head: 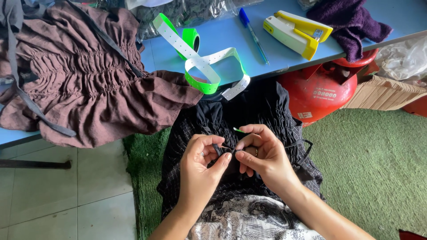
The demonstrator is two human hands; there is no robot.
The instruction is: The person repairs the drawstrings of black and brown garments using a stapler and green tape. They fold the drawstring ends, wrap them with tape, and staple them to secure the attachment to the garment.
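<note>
L hand [202, 162]: thumb + index pinched shut on a small fold/strap of black garment [249, 111], ring on one finger, palm twd camera.
R hand [262, 153]: fingers curled, thumb + index nipped on same bit of black cloth, just beside L fingertips; ring visible.
Hands: close together, fingertips nearly touching, both clamped on cloth at centre of lap.
Green tag [238, 130]: thin neon sliver sticking out just above R fingers, touching the cloth; how it's attached, can't tell.
Black garment: gathered/smocked fabric w/ faint check, draped from table edge down over person's lap, thin strap loop on R side.
Lap: black-white print fabric [249, 220] under garment, near bottom edge.
Table [231, 35]: light blue top, across upper frame.
Brown garment [84, 75]: ruched, grey straps, lies on table's L part, hangs over edge, well apart from hands.
Green strip [202, 66]: neon-green/white perforated band, looped, on table above black garment, end hanging over edge; roll of it just behind.
Pen [252, 33]: blue, on table R of strip.
Tag gun [296, 33]: white + yellow tool, on table R of pen.
Purple cloth [351, 22]: bunched, table's far R corner.
Gas cylinder [318, 91]: red, on floor under table, R of black garment.
Floor: green turf mat [378, 164] R + under lap, grey tiles [66, 191] L.
Cardboard [384, 93]: beside cylinder, far R.
</note>
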